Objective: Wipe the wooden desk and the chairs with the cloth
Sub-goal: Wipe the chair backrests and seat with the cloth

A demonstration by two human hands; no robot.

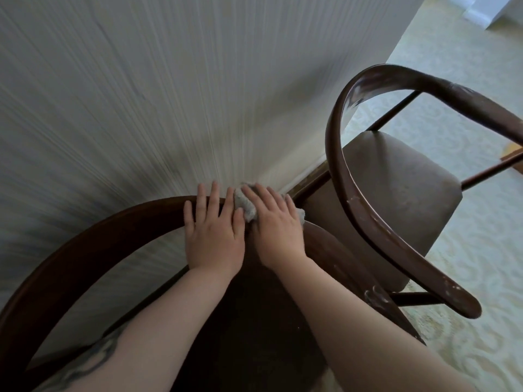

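**Cloth pressed on the curved back rail of the near chair**

A small, crumpled grey-white cloth (245,208) is held on top of the dark brown curved wooden back rail (93,236) of the near chair, at the middle of its arc, close to the pale striped wall (141,94); the cloth is covered by the right hand (276,222), whose grip is seen with fingers laid nearly straight and slightly spread over the fabric, pressing it down onto the rail; a bunch of the cloth is seen beyond the fingertips and another at the right edge of the hand. The left hand (213,230) is laid flat on the same rail just beside the right hand, touching it; its grip is spread, fingers straight and reaching over the rail's far edge, nothing being pinched. The dark seat (249,321) of the near chair is seen below the forearms. A second dark brown wooden chair (376,210) with a worn, chipped curved rail and a brown padded seat is set to the right, near the first; pale patterned carpet (467,222) is seen beneath it.
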